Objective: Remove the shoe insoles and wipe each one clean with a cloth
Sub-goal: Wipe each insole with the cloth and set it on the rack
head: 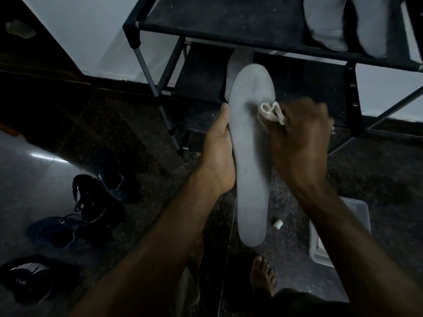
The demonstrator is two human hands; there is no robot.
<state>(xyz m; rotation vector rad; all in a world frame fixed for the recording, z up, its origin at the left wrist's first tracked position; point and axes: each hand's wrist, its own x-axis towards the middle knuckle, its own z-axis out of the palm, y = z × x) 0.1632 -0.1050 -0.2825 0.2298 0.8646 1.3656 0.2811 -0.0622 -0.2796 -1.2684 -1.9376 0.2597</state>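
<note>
A long grey insole (250,161) is held up in the middle of the view, toe end pointing away. My left hand (218,154) grips it along its left edge, thumb up the side. My right hand (302,138) holds a small bunched white cloth (271,112) and presses it against the insole's right side near the forefoot. Another grey insole (231,72) lies partly hidden behind the held one on the lower shelf. Two more grey insoles (325,21) rest on the rack's top shelf at the upper right.
A black shoe rack (206,28) stands right ahead. Several dark sneakers (91,197) lie on the floor at the left. A translucent plastic bin (320,243) sits under my right forearm, a small white object (277,224) beside it. A bare foot (262,276) is below.
</note>
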